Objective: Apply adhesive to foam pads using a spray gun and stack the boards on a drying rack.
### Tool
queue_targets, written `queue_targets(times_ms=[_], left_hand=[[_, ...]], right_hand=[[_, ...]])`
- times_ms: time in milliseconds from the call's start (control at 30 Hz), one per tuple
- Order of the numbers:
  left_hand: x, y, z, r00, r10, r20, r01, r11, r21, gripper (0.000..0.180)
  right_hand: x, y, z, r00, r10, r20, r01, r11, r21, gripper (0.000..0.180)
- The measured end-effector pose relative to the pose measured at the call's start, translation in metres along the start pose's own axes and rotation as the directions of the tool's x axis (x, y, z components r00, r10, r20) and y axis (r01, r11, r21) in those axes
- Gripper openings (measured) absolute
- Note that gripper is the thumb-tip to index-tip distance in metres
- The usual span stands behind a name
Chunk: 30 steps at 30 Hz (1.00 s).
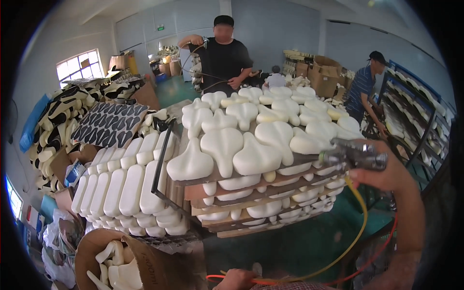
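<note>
Landmark: the stack of boards [251, 193] loaded with white foam seat pads [256, 157], centre of view.

Far left of the stack: heaps of black-and-white patterned covers [108, 123] against the wall under a window [77, 67]. Just left of the stack: a rack of oblong white foam blocks [130, 188], standing on edge in rows. Below and left of the stack: an open cardboard box [145, 266] with more white foam pieces inside.

Below the stack, at the lower edge: left hand [237, 279], fingers curled over a red hose [232, 279] and a yellow hose [355, 227]; the grip looks closed, though only the top of the hand shows.

Behind the stack: a person in a black shirt [223, 55] holding a tool up with one hand.

At the stack's right edge: right hand [384, 169] closed around a metal spray gun [353, 155], nozzle pointing left at the top layer of pads, close to the nearest pad. Both hoses run down from the gun.

Right of the stack, further back: a person in a striped shirt [362, 89] bent over a metal shelf rack [415, 116]; cardboard cartons [324, 72] behind.
</note>
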<state>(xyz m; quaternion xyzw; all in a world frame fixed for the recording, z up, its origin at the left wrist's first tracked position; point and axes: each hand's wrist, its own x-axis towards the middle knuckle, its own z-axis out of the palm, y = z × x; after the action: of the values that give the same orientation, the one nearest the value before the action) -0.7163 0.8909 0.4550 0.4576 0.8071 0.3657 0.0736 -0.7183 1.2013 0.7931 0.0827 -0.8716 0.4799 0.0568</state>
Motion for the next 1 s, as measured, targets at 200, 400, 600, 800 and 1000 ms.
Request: queue_targets(times_ms=[200,400,600,800,1000], left_hand=[[0.018,0.021,0.001,0.991,-0.113,0.076,0.118,0.991,-0.065,0.016],[0.048,0.027,0.015,0.976,-0.161,0.147,0.169,0.985,-0.043,0.018],[0.111,0.035,0.045,0.983,-0.14,0.122,0.14,0.99,0.006,0.018],[0.163,0.033,0.084,0.978,-0.112,0.179,0.122,0.991,-0.049,0.017],[0.189,0.05,0.104,0.986,-0.06,0.158,0.078,0.991,-0.109,0.017]], right_hand=[[-0.012,0.004,-0.02,0.99,0.095,-0.107,-0.096,0.995,-0.006,0.045],[-0.007,0.03,-0.045,0.997,0.04,-0.065,-0.04,0.999,0.009,0.042],[0.0,0.068,-0.105,0.996,0.023,-0.082,-0.023,1.0,0.004,0.042],[0.005,0.102,-0.151,0.996,-0.045,0.076,0.047,0.998,-0.034,0.044],[0.019,0.125,-0.174,0.993,-0.024,-0.116,0.032,0.997,0.069,0.045]])
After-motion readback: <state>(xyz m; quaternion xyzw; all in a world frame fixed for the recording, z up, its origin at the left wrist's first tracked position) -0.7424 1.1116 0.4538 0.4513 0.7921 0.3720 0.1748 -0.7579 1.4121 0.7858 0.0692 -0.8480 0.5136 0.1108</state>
